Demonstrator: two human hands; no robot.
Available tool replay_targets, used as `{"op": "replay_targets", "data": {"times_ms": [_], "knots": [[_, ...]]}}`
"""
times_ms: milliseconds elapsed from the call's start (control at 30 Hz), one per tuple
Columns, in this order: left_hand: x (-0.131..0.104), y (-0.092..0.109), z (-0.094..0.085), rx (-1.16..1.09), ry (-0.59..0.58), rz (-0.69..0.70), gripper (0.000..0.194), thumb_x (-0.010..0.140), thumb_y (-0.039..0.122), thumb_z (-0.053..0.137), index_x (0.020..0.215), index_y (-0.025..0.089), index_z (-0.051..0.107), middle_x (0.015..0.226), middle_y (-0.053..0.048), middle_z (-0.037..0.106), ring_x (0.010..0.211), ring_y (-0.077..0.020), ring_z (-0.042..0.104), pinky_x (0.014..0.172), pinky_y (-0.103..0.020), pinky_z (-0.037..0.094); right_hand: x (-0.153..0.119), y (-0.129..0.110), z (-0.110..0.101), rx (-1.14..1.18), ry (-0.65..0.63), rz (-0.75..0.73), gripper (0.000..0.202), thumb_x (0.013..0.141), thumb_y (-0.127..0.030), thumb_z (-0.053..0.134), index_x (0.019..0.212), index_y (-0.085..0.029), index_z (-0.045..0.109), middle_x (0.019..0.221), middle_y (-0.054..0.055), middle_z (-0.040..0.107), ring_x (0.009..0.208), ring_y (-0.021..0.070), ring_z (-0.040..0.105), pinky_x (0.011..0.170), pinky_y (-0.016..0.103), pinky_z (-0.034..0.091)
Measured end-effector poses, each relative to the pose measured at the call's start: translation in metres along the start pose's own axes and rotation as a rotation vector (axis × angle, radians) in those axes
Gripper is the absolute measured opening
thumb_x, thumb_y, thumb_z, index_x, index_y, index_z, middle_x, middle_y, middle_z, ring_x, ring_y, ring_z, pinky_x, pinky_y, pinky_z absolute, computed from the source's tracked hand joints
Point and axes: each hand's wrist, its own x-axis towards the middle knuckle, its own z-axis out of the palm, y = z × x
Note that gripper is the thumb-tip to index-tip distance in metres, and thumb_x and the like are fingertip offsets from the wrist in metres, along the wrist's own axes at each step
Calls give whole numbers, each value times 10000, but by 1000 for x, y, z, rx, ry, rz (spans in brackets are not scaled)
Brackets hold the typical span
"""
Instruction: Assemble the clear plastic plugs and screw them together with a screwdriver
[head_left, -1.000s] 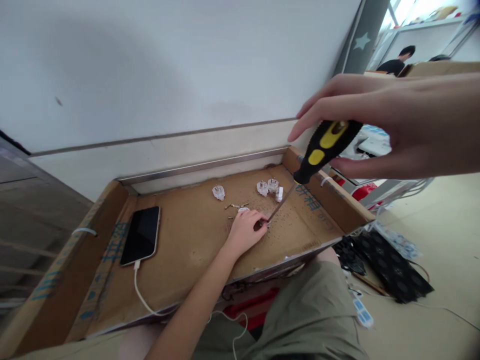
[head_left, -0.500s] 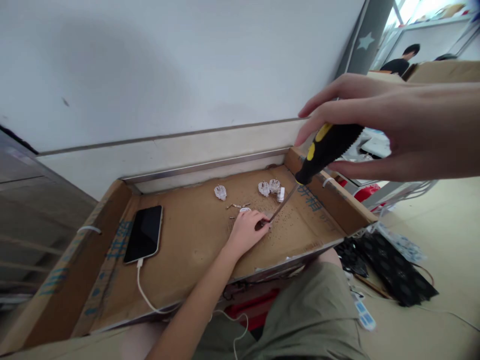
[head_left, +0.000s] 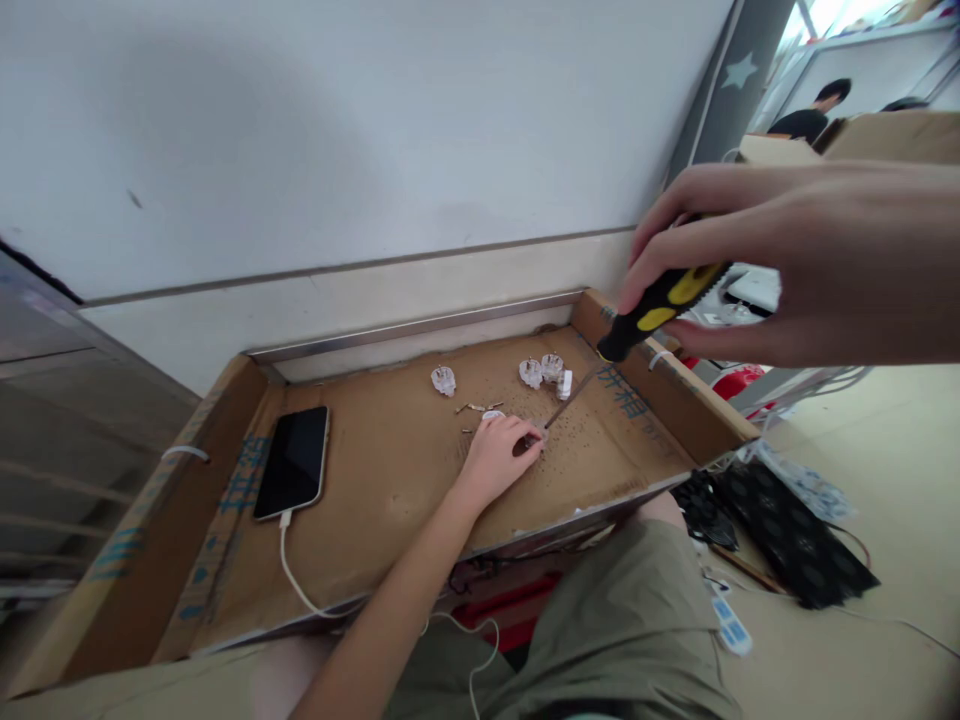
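Note:
My right hand (head_left: 720, 260) is wrapped round the black and yellow handle of a screwdriver (head_left: 660, 312). Its thin shaft slants down and left to a small clear plug piece (head_left: 541, 430) on the cardboard. The fingers of my left hand (head_left: 500, 455) are pinched on that piece and partly hide it. Beside these fingers, small metal parts (head_left: 480, 407) and a whitish piece (head_left: 493, 415) lie on the cardboard. Several dark specks, too small to identify, are scattered around. Farther back sit clear plugs with pins (head_left: 530, 373), and one more (head_left: 443, 380) stands apart to the left.
A phone (head_left: 294, 462) with a white cable lies at the left of the cardboard-lined tray (head_left: 675, 400), which has raised sides. Behind it is a pale wall (head_left: 360, 140). On the floor at right are black packaging (head_left: 795, 535) and a power strip (head_left: 731, 625). A person (head_left: 806, 122) is far off.
The screwdriver handle has turned in my right hand, its yellow patches now lower, and my fingers have shifted slightly right. My left hand keeps its hold. The view has moved slightly.

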Motion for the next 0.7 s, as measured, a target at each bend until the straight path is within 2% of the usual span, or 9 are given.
{"op": "replay_targets", "data": {"times_ms": [67,100,233,367,467,633,700], "knots": [[0,1,0,31,5,19,109,850,266,532,872,231,633,894,2,665,892,-172,567,908,-347,355,0,9,0,-2,-180,-156,328,684,-526,483,901,-345,650,937,-45,590,569,49,540,483,219,378],[-1,1,0,51,9,33,114,851,264,526,875,229,632,888,-2,664,888,-175,565,909,-348,355,0,11,1,-10,-228,-180,333,704,-488,475,952,-327,629,968,-32,577,585,54,536,505,223,373],[-1,4,1,120,47,80,140,860,259,497,870,222,632,882,-14,666,885,-182,559,915,-357,347,0,12,6,-48,-311,-108,381,684,-466,512,1000,-270,595,997,-17,549,576,17,458,545,201,311],[0,8,1,96,97,18,149,860,269,489,839,229,631,840,-4,669,856,-179,566,905,-362,351,0,4,8,-97,-207,-185,315,714,-456,474,954,-293,595,936,-34,521,517,-6,360,497,181,234],[1,7,-4,59,184,-96,121,845,275,514,844,229,626,850,1,678,846,-184,576,856,-351,379,-2,2,6,-139,-136,-226,322,761,-498,403,955,-320,589,932,-38,525,552,18,394,505,191,254],[-1,-6,-22,79,408,-311,107,839,287,528,857,233,618,871,-10,682,841,-205,586,777,-336,400,-9,7,-3,-235,-48,-121,377,739,-569,449,996,-331,586,972,-25,523,654,57,448,545,225,287],[-4,-13,-29,105,469,-391,115,845,295,518,856,235,616,868,-15,677,847,-214,584,773,-336,397,-16,5,3,-341,17,-49,397,751,-554,459,1022,-292,586,946,10,529,752,106,473,575,240,287]]}}
